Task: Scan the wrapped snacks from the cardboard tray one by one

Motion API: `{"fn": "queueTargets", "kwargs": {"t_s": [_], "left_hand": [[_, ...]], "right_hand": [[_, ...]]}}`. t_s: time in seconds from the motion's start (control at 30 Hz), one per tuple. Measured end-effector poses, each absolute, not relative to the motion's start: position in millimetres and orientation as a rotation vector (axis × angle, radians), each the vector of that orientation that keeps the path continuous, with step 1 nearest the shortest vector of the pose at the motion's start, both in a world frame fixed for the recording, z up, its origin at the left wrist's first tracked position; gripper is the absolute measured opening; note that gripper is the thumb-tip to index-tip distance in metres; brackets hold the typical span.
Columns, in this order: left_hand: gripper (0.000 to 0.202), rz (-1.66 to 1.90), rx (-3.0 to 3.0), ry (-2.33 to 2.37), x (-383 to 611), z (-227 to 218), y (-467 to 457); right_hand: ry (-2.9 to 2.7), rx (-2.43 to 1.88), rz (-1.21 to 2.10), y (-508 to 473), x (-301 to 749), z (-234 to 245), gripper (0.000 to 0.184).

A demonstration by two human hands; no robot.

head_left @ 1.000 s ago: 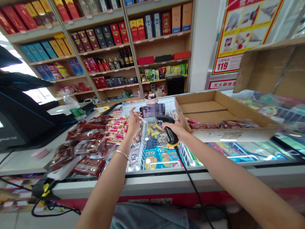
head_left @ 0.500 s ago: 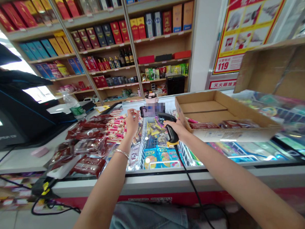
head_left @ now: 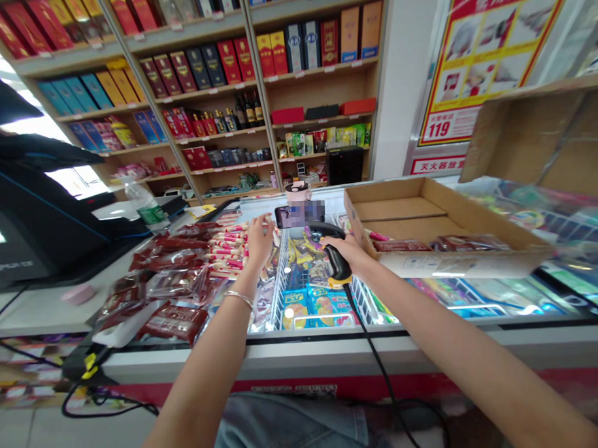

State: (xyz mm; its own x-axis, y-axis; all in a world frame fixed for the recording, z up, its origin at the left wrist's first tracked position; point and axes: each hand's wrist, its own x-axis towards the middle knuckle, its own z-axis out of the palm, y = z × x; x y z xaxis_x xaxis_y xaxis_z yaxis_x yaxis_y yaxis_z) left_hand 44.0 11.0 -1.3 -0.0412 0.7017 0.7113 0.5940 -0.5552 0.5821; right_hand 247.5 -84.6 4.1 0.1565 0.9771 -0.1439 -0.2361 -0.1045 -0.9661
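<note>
Right hand [head_left: 349, 250] grips a scanner [head_left: 337, 263] beside a cardboard tray [head_left: 401, 208] of red packets [head_left: 469, 243].

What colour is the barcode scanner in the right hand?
The barcode scanner is black with a yellow collar, head view.

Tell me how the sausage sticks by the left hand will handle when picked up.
The sausage sticks by the left hand look thin and round, so they will probably roll. Their shiny wrappers may well feel slippery. Stacked loosely, the pile would likely shift if one is pulled out.
</note>
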Motion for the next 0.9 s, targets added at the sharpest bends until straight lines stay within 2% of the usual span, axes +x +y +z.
{"fn": "queueTargets", "kwargs": {"t_s": [0.27,0.73,0.9], "left_hand": [[0.037,1.834,2.063,1.176,45,0,13],[0.033,1.899,2.074,1.121,46,5,6],[0.03,1.89,2.06,1.115,49,9,2]], "right_hand": [[-0.967,-1.217,1.24,-86,246,3,0.018],[-0.987,-1.277,1.263,-91,245,7,0.013],[-1.09,-1.189,1.175,-92,244,15,0.028]]}}
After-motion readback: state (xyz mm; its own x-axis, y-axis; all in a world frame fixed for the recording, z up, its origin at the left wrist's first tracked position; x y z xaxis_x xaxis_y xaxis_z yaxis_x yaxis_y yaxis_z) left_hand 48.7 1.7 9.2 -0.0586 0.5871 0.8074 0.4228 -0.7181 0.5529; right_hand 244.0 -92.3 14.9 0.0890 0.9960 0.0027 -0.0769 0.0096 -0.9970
